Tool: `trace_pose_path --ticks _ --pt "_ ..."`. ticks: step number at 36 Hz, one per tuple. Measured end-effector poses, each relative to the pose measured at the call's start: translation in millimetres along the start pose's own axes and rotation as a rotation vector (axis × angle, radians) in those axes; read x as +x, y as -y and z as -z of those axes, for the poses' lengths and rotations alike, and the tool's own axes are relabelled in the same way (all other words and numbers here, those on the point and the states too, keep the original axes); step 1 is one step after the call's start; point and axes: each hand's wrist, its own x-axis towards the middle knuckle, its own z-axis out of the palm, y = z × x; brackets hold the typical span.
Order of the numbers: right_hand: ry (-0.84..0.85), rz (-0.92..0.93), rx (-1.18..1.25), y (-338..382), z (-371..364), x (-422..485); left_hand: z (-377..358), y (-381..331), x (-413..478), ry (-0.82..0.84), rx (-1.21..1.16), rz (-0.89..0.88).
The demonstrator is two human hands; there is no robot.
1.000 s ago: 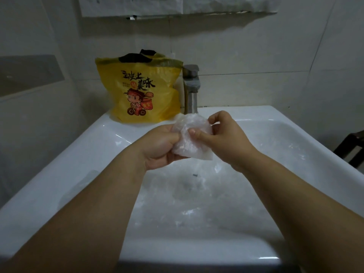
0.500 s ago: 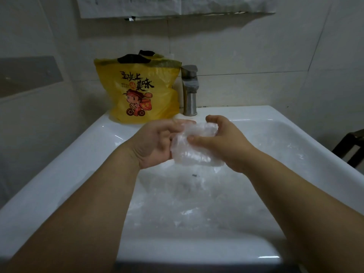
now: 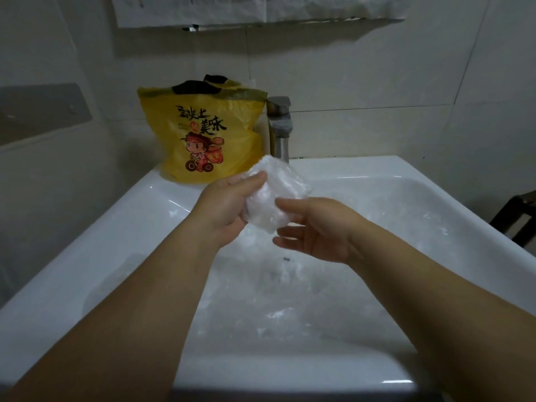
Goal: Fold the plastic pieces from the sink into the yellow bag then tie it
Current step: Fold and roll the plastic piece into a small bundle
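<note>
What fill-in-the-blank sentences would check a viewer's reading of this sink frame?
1. The left hand grips a folded piece of clear ___.
2. The bag on the sink rim is coloured ___.
3. The bag stands to the ___ of the faucet.
Missing words: plastic; yellow; left.

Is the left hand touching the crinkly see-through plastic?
Touching. The head view shows the left hand gripping the folded plastic piece, with its fingers wrapped round the piece's left edge.
</note>
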Motion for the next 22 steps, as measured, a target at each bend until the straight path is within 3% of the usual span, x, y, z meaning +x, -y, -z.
trace_pose_path --ticks 5,14,22 --pt "-0.055 0.176 0.072 7.6 7.8 1.7 0.3 -3.2 -1.3 0.042 -0.028 0.039" --pt "0.038 0.168 0.088 21.8 23.9 -6.9 9.8 -11.3 -9.5 0.239 0.038 0.071" --pt "0.115 0.17 0.085 27.9 31.1 -14.2 9.4 -15.6 -15.8 0.259 0.099 0.054"
